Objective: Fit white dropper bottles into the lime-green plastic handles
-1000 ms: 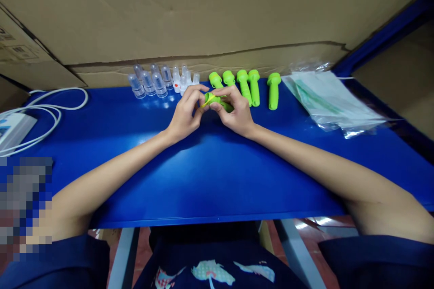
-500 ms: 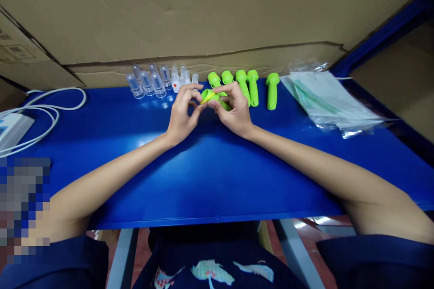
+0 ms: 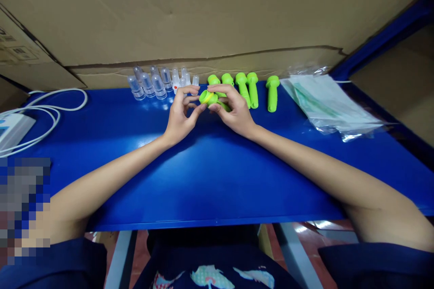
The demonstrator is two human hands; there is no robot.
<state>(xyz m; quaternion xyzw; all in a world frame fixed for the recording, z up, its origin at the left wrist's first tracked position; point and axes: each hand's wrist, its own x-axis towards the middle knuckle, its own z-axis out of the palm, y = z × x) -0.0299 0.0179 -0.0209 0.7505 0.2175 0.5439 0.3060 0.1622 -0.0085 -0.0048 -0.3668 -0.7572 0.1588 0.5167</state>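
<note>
My right hand (image 3: 233, 107) is closed on a bright green flashlight-shaped plastic body (image 3: 223, 105), its flared open end tilted toward my left hand. A thin yellow ring (image 3: 209, 98) sits around that flared end. My left hand (image 3: 183, 113) is curled at the open end, with the thumb touching the lower rim and the index finger at the upper rim. Fingers of my right hand cover much of the handle. Several similar green bodies (image 3: 272, 92) lie just behind and to the right of my hands.
Several clear domed plastic tubes (image 3: 158, 86) and smaller whitish domed pieces (image 3: 176, 80) stand at the back left. Plastic bags with white and green contents (image 3: 325, 104) lie on the right. A white cable (image 3: 56, 108) is coiled left on the blue table (image 3: 203, 180). Cardboard (image 3: 203, 13) walls the back.
The yellow ring, tilted across the green open end and pinched between both hands earlier, now sits around it. The green body has turned slightly, and my left fingertips have spread a little.
</note>
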